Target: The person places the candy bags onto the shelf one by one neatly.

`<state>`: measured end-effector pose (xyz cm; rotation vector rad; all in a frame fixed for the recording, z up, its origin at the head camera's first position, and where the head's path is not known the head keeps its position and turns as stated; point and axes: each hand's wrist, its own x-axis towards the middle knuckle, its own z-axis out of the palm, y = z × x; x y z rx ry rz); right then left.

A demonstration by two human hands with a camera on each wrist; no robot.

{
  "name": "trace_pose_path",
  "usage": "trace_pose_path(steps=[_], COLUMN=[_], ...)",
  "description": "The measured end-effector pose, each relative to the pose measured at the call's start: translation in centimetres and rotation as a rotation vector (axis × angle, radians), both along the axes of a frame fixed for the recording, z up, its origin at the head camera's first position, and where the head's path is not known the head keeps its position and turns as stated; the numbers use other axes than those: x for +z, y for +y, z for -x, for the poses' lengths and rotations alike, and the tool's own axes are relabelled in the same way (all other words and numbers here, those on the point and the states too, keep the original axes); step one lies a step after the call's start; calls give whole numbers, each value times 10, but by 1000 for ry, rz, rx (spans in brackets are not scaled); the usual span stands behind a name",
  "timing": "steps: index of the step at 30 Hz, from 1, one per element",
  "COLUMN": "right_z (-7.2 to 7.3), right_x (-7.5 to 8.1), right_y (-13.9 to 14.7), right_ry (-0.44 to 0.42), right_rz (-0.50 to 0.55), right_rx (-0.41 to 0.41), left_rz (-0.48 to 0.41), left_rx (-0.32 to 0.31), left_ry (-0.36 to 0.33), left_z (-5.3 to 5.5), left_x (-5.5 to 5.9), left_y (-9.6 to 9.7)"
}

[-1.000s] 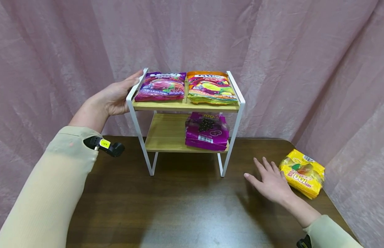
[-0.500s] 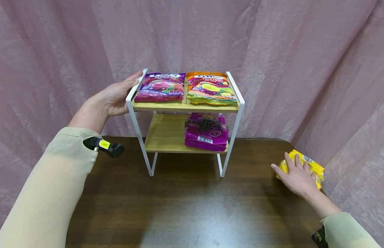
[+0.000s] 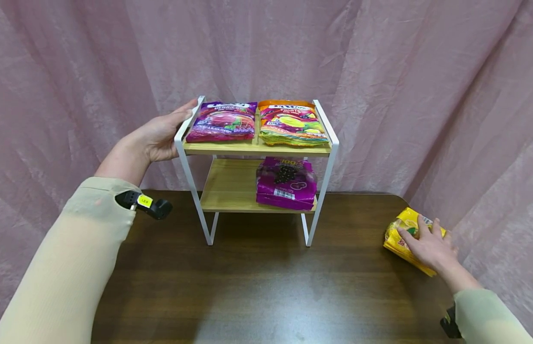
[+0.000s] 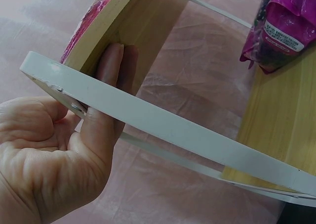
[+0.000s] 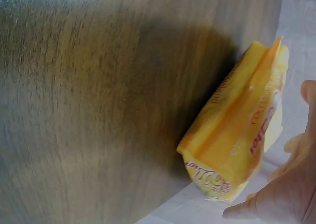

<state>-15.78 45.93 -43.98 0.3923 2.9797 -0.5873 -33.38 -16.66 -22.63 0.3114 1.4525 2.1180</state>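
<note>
My left hand (image 3: 163, 136) grips the upper left side of a small two-tier shelf (image 3: 225, 184) with white metal legs and wooden boards. In the left wrist view, fingers reach through the white frame (image 4: 148, 117) and lie against the underside of the top board. Over at the right, my right hand (image 3: 434, 248) is spread above a yellow candy bag (image 3: 395, 239), covering part of it. From the right wrist, that yellow bag (image 5: 232, 120) lies on the wooden table beside the thumb and extended fingers, a gap showing between them.
Side by side on the top board lie a purple berries bag (image 3: 223, 123) and an orange fruits bag (image 3: 292, 124). A purple grape candy bag (image 3: 288, 184) rests on the right of the lower board. Pink curtains (image 3: 378, 86) hang behind and right of the brown table (image 3: 257, 282).
My right hand has moved right, from the table beside the yellow bag to over it. The yellow bag has shifted slightly left. My left hand keeps its grip on the shelf.
</note>
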Motion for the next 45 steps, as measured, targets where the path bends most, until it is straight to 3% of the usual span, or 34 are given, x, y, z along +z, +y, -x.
trace_pose_path(steps=[15, 30, 45], right_z=[3, 4, 3], right_x=[-17, -18, -19], right_y=[2, -10, -35], right_ry=[-38, -64, -32], right_rz=[-31, -79, -74], right_rx=[56, 89, 129], left_rz=[-15, 14, -3], left_rx=[-3, 12, 13], left_ry=[-10, -4, -22], left_z=[0, -2, -1], left_x=[0, 1, 1], left_y=[0, -1, 0])
